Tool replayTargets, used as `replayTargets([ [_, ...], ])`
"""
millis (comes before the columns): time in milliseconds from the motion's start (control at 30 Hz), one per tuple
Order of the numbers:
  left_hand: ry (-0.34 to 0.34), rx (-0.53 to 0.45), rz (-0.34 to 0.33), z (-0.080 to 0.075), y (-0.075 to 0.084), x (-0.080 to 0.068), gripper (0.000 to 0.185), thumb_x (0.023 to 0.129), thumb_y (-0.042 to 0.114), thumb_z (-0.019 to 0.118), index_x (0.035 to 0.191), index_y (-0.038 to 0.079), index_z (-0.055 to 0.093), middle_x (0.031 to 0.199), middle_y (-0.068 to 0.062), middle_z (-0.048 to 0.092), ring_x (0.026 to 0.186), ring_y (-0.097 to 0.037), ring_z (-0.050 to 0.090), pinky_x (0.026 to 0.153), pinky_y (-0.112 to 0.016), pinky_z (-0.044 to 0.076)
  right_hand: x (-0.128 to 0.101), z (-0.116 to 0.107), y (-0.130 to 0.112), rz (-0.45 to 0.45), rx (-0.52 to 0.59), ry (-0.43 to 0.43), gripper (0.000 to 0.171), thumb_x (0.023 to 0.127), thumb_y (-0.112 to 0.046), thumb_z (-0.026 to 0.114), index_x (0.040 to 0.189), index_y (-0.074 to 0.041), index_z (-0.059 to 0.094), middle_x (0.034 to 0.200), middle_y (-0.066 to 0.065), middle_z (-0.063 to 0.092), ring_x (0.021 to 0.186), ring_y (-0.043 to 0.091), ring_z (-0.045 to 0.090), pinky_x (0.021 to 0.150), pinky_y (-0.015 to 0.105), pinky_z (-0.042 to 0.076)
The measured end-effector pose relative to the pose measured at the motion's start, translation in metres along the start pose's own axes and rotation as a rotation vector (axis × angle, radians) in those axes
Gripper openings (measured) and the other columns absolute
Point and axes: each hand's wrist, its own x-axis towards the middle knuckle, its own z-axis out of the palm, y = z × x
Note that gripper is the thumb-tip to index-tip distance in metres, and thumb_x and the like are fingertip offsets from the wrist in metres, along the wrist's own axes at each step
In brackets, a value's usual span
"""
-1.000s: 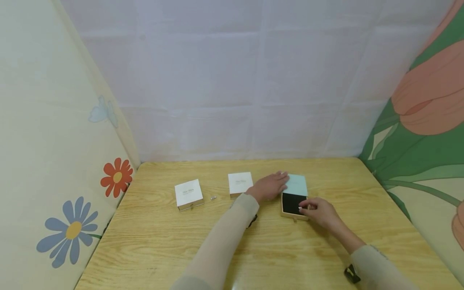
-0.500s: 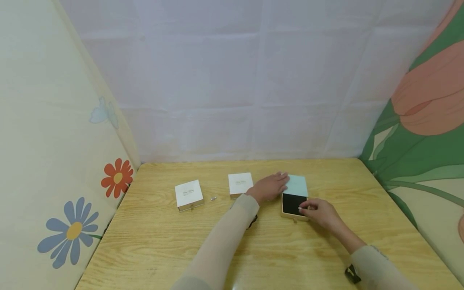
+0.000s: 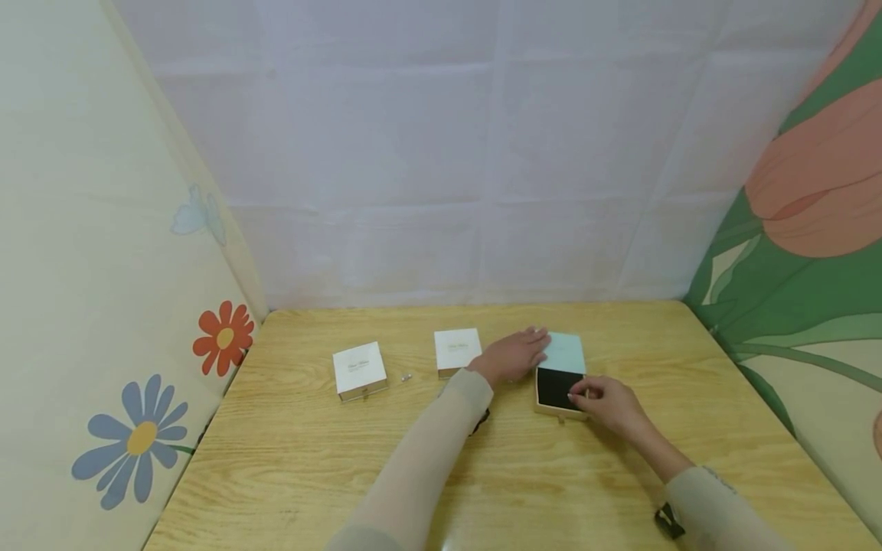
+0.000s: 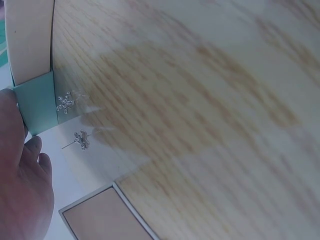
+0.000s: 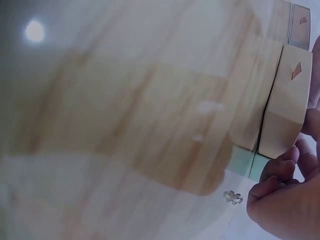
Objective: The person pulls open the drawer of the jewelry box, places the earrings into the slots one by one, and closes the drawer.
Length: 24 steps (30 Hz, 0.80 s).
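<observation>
At the right edge of the open box (image 3: 549,411), my right hand (image 3: 612,402), the nearer one, has thumb and fingertips together over the black pad (image 3: 553,386); whether they pinch anything, I cannot tell. An earring (image 5: 233,197) lies just beside that hand. The box stretches away from me to its pale-blue lid (image 3: 565,352), which my left hand (image 3: 511,357) touches, unclenched.

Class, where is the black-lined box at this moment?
In the head view, the black-lined box sits right of centre on the table, left hand at its turquoise part, right hand over its right edge.
</observation>
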Motion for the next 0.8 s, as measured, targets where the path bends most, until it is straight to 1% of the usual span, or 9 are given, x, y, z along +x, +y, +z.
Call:
replayTargets([
  [167,0.001,-0.001,0.0,0.0004,-0.0003,-0.0002,0.054,0.113,0.037,0.019,0.163,0.016,0.018,0.17,0.001,0.015,0.156,-0.017,0.014,0.127,-0.03,0.014,0.001,-0.0005,-0.0013,0.009,-0.013,-0.01,0.014,0.093,-0.018,0.073,0.099,-0.006,0.076,0.077,0.001,0.056,0.07,0.017,0.048,0.059,0.03,0.039],
  [433,0.006,0.02,0.002,0.0011,-0.001,0.002,0.054,0.113,0.037,0.019,0.163,0.016,0.019,0.17,0.001,0.016,0.156,-0.017,0.015,0.127,-0.03,0.015,0.0031,-0.0026,-0.0032,0.045,0.005,-0.038,0.012,0.094,-0.018,0.07,0.098,-0.008,0.074,0.076,0.001,0.054,0.07,0.018,0.047,0.061,0.031,0.038],
  [667,0.001,0.02,0.007,-0.0019,0.0,0.0001,0.054,0.113,0.036,0.02,0.163,0.015,0.019,0.17,0.0,0.017,0.156,-0.018,0.016,0.127,-0.03,0.015,0.0027,-0.0022,-0.0026,0.032,0.0,-0.034,0.011,0.094,-0.019,0.071,0.098,-0.009,0.073,0.075,0.0,0.053,0.069,0.017,0.046,0.06,0.031,0.037],
  [800,0.004,0.013,0.005,-0.0011,-0.0004,0.0,0.054,0.113,0.036,0.02,0.163,0.015,0.019,0.17,0.0,0.017,0.156,-0.018,0.016,0.127,-0.03,0.015,0.0024,-0.0015,-0.001,0.017,-0.006,-0.027,0.011,0.094,-0.02,0.072,0.098,-0.009,0.074,0.074,0.0,0.053,0.069,0.017,0.046,0.06,0.031,0.037],
])
